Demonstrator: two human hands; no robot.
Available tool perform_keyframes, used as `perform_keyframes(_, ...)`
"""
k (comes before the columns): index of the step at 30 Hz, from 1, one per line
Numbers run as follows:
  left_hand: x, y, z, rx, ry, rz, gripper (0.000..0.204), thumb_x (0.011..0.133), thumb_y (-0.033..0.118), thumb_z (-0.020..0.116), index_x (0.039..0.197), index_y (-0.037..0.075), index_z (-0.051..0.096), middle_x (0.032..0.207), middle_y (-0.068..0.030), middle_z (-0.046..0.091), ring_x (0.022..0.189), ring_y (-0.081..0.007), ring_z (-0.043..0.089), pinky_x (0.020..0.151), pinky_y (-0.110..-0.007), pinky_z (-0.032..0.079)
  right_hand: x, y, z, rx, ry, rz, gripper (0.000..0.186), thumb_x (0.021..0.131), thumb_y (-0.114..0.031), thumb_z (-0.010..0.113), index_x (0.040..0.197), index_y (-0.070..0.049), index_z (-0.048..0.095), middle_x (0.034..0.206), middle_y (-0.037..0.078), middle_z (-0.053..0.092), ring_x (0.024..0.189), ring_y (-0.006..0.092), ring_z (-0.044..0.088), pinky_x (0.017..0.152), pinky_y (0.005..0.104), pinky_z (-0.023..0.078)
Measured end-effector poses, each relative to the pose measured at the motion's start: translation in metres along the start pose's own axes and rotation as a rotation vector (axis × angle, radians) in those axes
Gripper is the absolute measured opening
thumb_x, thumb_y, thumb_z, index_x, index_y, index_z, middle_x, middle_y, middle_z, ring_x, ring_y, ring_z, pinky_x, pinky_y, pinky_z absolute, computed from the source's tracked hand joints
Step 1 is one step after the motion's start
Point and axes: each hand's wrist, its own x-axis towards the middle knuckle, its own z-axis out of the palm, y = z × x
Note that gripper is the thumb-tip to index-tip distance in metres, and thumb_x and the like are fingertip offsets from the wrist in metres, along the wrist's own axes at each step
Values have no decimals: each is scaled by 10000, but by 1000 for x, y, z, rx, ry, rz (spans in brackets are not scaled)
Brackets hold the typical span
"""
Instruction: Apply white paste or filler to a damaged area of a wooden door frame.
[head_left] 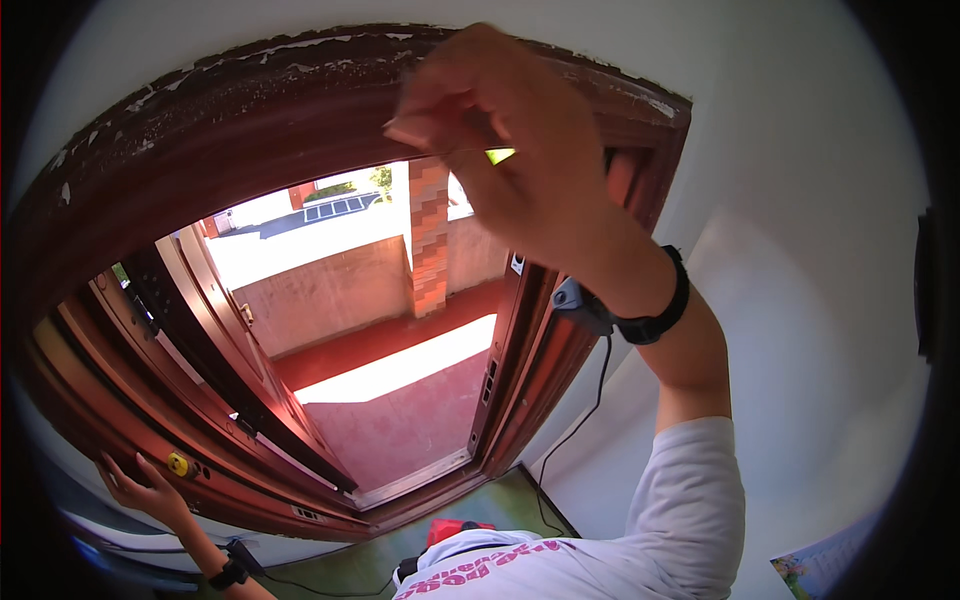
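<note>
My right hand (500, 140) is raised in front of the upper beam of a dark red-brown door frame (240, 105). Its fingers are curled in toward the thumb and slightly blurred; what they hold, if anything, cannot be made out. A small yellow-green patch (500, 155) shows in the gap by the palm, its nature unclear. Low on the left, my left hand (145, 492) has its fingers spread against the edge of the open door panel (110, 405). Beside those fingers, a small round yellow piece (178, 464) sits on the panel.
Paint is flaking along the beam. Through the doorway lie a red floor (400, 430), a low wall (330, 290) and a brick pillar (430, 240). A black cable (590, 410) hangs from a grey device (568, 297) at my right wrist. A white wall (800, 300) rises on the right.
</note>
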Motion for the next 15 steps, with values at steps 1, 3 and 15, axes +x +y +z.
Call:
perform_keyframes(1,-3,-3,-2,34,-20,-36,515,981,234,557,1442,55,413,1419,-196,433,1285,-357,452,1047,-493,399,2,-14,24,57,-17,-68,166,849,-1,675,957,-3,549,887,88,567,758,156,571,656,270,511)
perform_keyframes(3,-11,-10,-9,106,-61,-67,500,992,256,537,1442,71,420,1413,-187,435,1283,-349,448,1048,-484,385,-12,-54,68,44,-260,-168,105,838,-66,636,918,-23,583,896,78,551,939,210,542,827,360,482)
perform_keyframes(15,-42,100,-64,-348,-260,-229,373,1006,181,472,1337,10,478,1305,-181,459,1168,-299,497,917,-401,487,-172,-73,39,267,-220,604,60,875,21,650,933,3,649,831,109,647,697,186,652,572,260,513)
